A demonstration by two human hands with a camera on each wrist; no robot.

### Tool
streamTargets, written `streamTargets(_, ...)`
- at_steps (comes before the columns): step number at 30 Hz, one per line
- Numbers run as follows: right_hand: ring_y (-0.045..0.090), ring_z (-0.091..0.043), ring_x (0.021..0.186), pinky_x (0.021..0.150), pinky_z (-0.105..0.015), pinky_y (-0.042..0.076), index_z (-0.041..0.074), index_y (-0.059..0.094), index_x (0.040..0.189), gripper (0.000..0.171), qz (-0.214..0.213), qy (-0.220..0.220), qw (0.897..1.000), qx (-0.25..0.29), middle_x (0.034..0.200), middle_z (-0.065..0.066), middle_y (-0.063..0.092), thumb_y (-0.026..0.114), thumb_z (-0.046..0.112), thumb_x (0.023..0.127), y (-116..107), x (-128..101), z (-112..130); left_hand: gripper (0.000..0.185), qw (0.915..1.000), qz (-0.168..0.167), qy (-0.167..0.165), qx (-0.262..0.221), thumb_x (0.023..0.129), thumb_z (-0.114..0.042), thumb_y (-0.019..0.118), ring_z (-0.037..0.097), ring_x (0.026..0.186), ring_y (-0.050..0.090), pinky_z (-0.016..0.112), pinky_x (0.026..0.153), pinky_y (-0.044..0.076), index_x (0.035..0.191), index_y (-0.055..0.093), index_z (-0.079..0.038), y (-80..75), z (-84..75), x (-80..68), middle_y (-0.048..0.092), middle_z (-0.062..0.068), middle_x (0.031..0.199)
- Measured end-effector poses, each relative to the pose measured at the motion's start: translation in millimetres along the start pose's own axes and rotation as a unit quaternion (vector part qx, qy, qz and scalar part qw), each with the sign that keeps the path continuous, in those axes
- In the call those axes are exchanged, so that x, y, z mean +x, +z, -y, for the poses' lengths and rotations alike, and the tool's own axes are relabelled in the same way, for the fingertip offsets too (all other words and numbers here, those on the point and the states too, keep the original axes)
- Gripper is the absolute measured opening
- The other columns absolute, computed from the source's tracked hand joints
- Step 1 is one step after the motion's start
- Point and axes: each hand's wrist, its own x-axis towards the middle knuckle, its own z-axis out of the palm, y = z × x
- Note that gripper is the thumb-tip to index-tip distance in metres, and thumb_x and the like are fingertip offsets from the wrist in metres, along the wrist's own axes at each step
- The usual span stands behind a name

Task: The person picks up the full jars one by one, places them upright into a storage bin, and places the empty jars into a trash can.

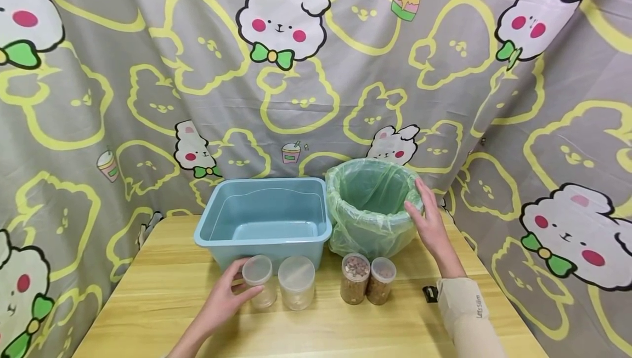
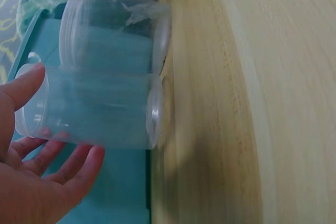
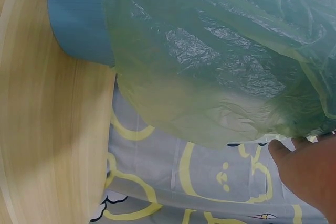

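Observation:
My left hand (image 1: 228,297) is around the side of a slim clear lidded jar (image 1: 260,287), thumb in front and fingers behind. In the left wrist view, the thumb tip overlaps the jar's lid end, and the loosely bent fingers (image 2: 79,166) lie along its other side. Next to this jar stands a wider clear jar (image 1: 296,287). At the right, my right hand (image 1: 430,223) rests with fairly straight fingers at the rim of a round bin (image 1: 372,226) lined with a thin green plastic bag (image 3: 210,72). Part of that hand is cut off in the right wrist view.
A blue rectangular basin (image 1: 266,243) stands behind the clear jars, beside the bin. Two jars of brown pellets, one wider (image 1: 354,287) and one slimmer (image 1: 380,287), stand before the bin. A small black object (image 1: 430,293) lies near the right sleeve. A patterned curtain (image 1: 301,100) hangs behind the wooden table (image 1: 163,270).

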Motion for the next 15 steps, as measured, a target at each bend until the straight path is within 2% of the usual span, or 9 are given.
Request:
streamTargets(9,0.014,-0.041,0.158,0.122,-0.07,0.013,0.009,0.022,0.166,0.072,0.001,-0.007,1.0,0.003,0.172,-0.016,0.017,0.057,0.02,0.105,1,0,-1,0.061,0.9983,-0.004,0.052,0.026,0.082,-0.017,0.088,0.011,0.107,0.064,0.029,0.087,0.06,0.135,0.06,-0.009,-9.9,-6.8,-6.1,0.066,0.008,0.122)
streamTargets(15,0.014,-0.044,0.157,0.122,-0.071,0.013,0.004,0.021,0.165,0.072,-0.001,-0.005,1.0,-0.001,0.171,-0.02,0.016,0.057,0.016,0.104,1,1,-5,0.061,0.997,-0.002,0.061,0.046,0.083,-0.021,0.088,0.009,0.107,0.063,0.029,0.087,0.06,0.136,0.059,-0.013,-18.2,-14.8,-10.6,0.065,0.005,0.124)
